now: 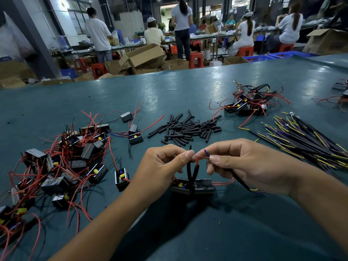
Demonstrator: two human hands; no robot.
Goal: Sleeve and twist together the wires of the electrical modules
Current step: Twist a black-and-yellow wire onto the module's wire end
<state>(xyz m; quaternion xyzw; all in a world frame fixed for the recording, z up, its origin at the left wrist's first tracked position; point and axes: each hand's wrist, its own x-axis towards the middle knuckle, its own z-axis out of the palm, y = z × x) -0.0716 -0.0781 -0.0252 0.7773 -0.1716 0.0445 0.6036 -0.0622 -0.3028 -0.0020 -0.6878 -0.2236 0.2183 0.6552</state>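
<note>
Two black electrical modules (194, 187) sit side by side on the green table (131, 95) just below my hands. Their red and black wires rise from them, each in a black sleeve (195, 171). My left hand (162, 164) pinches the red wire's bare end between thumb and forefinger. My right hand (244, 164) pinches a thin blue wire (206, 153) against that red end and also holds a black sleeved cable (243, 182) with a yellow tip trailing to the right.
A pile of modules with red wires (62, 162) lies at the left. Several loose black sleeves (188, 129) lie in the middle. Joined modules (248, 104) and a bundle of black, yellow and purple cables (310, 140) lie at the right. People work at benches behind.
</note>
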